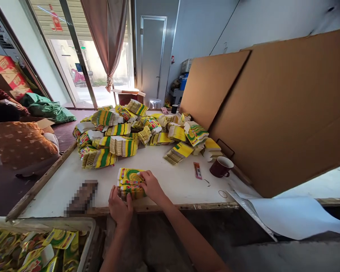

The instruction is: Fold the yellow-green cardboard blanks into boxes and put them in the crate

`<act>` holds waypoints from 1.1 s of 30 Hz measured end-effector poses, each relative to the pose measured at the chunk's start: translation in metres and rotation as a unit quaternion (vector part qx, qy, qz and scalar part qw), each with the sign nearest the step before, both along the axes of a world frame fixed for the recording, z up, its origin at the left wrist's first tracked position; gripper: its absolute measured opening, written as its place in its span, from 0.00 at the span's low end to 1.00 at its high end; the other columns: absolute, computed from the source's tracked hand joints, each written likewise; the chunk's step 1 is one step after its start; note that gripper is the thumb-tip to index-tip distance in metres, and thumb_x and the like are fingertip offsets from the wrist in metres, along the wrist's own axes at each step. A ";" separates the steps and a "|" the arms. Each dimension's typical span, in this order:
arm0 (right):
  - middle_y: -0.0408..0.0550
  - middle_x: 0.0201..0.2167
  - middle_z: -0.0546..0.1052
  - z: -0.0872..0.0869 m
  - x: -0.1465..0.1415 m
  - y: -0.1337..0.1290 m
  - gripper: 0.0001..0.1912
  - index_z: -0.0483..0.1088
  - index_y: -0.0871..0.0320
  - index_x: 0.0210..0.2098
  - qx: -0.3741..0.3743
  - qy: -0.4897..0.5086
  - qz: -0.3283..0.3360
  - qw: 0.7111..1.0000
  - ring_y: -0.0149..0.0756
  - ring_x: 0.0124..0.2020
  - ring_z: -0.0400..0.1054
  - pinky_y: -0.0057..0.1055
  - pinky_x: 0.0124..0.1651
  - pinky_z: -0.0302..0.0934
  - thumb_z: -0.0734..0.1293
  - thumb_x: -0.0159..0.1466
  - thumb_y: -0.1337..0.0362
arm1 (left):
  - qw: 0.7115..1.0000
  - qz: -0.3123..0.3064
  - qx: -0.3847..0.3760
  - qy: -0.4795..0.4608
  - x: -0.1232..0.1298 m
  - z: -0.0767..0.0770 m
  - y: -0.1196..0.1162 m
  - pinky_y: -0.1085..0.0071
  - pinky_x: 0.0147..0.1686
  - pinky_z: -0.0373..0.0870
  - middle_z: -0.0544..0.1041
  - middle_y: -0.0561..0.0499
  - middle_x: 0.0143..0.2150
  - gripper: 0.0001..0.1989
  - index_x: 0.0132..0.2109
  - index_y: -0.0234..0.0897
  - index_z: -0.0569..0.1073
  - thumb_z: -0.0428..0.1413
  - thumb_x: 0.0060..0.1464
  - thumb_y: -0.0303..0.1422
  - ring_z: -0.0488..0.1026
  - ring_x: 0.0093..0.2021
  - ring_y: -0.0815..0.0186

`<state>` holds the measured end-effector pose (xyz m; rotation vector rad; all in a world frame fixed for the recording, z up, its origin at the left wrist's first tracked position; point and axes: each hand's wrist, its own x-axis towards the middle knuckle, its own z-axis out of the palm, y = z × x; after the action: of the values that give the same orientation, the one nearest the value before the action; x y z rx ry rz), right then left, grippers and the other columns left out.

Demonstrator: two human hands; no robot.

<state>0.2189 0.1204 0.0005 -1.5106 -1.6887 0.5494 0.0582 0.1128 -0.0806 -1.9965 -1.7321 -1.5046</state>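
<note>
A small stack of yellow and green printed packets [130, 176] lies fanned out on the white table near its front edge. My left hand [121, 207] cups the near left corner of the stack, thumb and fingers curved round it. On the stack's right side, my right hand [152, 186] grips the packets with thumb and fingers bent. Beyond both hands rises a large heap of similar bundled flat packets [121, 130], yellow, green and white, some with their edges toward me.
A maroon mug [221, 167] and a small red sachet [197, 170] are on the right. A blurred dark object [83, 196] lies left. A crate [92, 230] holds packets at lower left. Tall cardboard [286, 109] borders the right side. A person [22, 145] bends at far left.
</note>
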 end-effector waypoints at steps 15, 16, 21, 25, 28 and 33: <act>0.47 0.42 0.69 0.006 0.001 0.004 0.19 0.70 0.57 0.45 -0.015 -0.001 0.006 1.000 0.38 0.44 0.68 0.37 0.51 0.64 0.70 0.56 0.76 | 0.999 0.008 -0.003 0.054 0.002 -0.002 0.005 0.48 0.54 0.66 0.62 0.34 0.66 0.27 0.62 0.36 0.69 0.55 0.59 0.42 0.66 0.59 0.43; 0.47 0.43 0.69 0.006 0.000 0.003 0.18 0.69 0.56 0.45 -0.014 0.000 0.006 1.000 0.38 0.44 0.68 0.37 0.50 0.64 0.70 0.56 0.76 | 0.998 0.010 0.002 0.055 0.001 -0.002 0.006 0.49 0.53 0.66 0.62 0.34 0.66 0.27 0.62 0.36 0.69 0.55 0.59 0.42 0.66 0.59 0.43; 0.48 0.45 0.69 0.003 0.001 0.000 0.18 0.70 0.56 0.46 -0.003 0.017 0.014 1.000 0.38 0.47 0.67 0.37 0.52 0.64 0.68 0.57 0.76 | 0.998 0.011 0.012 0.067 0.000 -0.002 0.006 0.51 0.55 0.65 0.63 0.35 0.66 0.26 0.62 0.37 0.70 0.55 0.59 0.41 0.66 0.59 0.45; 0.49 0.45 0.68 -0.001 0.002 0.000 0.19 0.69 0.56 0.47 0.003 0.039 0.016 0.999 0.38 0.48 0.67 0.38 0.53 0.64 0.68 0.57 0.76 | 0.998 0.006 0.001 0.068 0.000 -0.001 0.003 0.51 0.57 0.63 0.63 0.35 0.66 0.25 0.62 0.37 0.70 0.54 0.60 0.40 0.65 0.60 0.46; 0.49 0.45 0.69 -0.002 0.002 0.000 0.20 0.69 0.57 0.47 0.008 0.055 0.013 0.998 0.38 0.46 0.67 0.38 0.53 0.63 0.67 0.56 0.76 | 0.998 0.005 -0.005 0.069 0.000 0.000 0.001 0.51 0.57 0.63 0.63 0.35 0.66 0.25 0.62 0.37 0.69 0.54 0.60 0.39 0.65 0.61 0.47; 0.48 0.43 0.71 -0.002 0.004 0.001 0.21 0.69 0.57 0.46 0.015 0.079 0.005 0.997 0.38 0.43 0.68 0.38 0.51 0.65 0.68 0.54 0.77 | 0.998 0.006 -0.017 0.065 0.000 0.002 0.000 0.51 0.58 0.63 0.63 0.37 0.66 0.25 0.62 0.38 0.69 0.54 0.60 0.40 0.65 0.61 0.47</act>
<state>0.2227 0.1217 -0.0016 -1.4002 -1.5776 0.6290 0.0581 0.1131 -0.0785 -2.0471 -1.7251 -1.3177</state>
